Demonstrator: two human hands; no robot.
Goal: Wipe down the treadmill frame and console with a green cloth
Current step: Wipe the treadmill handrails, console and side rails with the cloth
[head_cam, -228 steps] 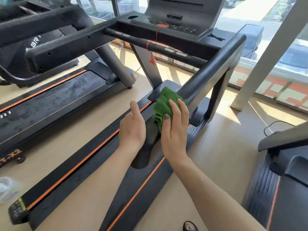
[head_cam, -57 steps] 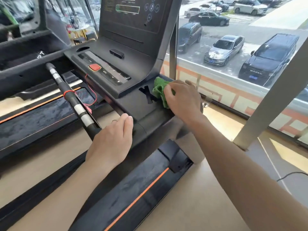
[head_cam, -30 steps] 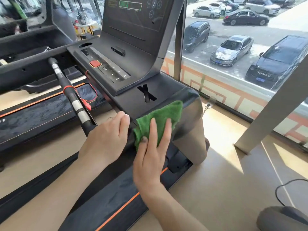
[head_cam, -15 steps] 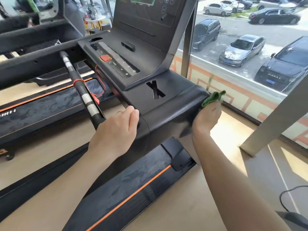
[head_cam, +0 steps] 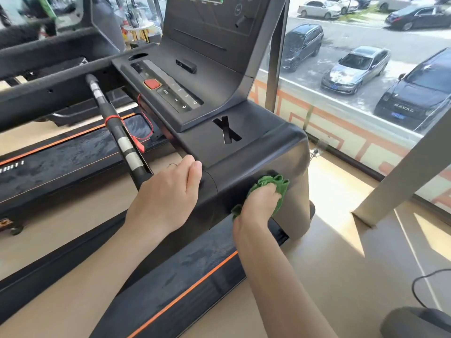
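The black treadmill console with a red stop button rises ahead of me, its right handrail bending down into the upright. My right hand grips the bunched green cloth and presses it against the outer side of that handrail. My left hand rests flat on the handrail's inner end, fingers laid over its top edge. The cloth is partly hidden under my fingers.
A black crossbar with silver bands and a red safety cord runs left of my hands. The running deck with an orange stripe lies below. A second treadmill stands left; a window, slanted pillar and floor cable are right.
My right hand with the cloth has come down from the handrail's far corner to its outer side, lower and nearer me. My left hand stays in place.
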